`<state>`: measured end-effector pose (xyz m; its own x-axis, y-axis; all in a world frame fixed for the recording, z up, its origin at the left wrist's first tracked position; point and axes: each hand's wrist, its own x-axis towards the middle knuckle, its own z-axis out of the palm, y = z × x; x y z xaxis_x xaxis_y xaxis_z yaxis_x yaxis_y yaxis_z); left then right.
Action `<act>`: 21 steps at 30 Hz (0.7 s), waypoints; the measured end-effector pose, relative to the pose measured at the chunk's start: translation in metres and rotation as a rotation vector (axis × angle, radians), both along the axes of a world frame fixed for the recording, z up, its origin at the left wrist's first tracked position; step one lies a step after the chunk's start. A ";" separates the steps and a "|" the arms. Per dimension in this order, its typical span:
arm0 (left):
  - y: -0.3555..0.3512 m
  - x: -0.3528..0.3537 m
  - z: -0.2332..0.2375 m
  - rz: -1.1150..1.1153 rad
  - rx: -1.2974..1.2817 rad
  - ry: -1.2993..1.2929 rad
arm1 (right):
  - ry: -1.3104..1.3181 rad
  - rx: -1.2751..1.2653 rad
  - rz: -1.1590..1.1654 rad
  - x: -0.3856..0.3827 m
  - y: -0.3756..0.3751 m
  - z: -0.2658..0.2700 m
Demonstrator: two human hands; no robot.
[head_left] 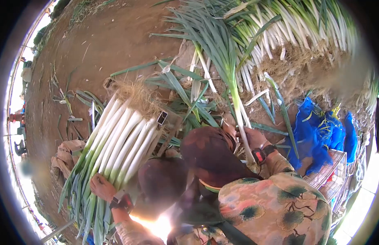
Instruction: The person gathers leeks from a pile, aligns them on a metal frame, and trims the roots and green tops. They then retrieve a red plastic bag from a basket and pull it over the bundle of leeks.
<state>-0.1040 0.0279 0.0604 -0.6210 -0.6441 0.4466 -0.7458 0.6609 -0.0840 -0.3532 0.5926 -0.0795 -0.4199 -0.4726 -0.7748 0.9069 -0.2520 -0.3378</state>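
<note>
My left hand is at the lower left, its fingers curled on the green-and-white stalks of a row of leek-like onions. The row lies side by side, roots upward and leaves toward the bottom. Near the centre right, my right hand is closed round the white shaft of a long onion, whose green leaves fan out toward the top. Each wrist wears a dark band with a device. Part of the right hand's grip is hidden behind the shaft.
A big heap of onions with muddy roots fills the upper right. Blue netting and a pale plastic crate lie at right. Loose leaves are scattered on brown soil. Brown cloth lies at left.
</note>
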 end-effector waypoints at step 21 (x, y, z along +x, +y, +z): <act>-0.012 0.001 0.011 -0.156 0.057 0.162 | 1.193 0.529 0.457 0.002 -0.180 0.212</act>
<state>-0.1030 0.0161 0.0714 -0.6381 -0.5730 0.5143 -0.6351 0.7693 0.0693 -0.3511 0.4128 0.1322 -0.8383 -0.5118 -0.1879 -0.0298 0.3872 -0.9215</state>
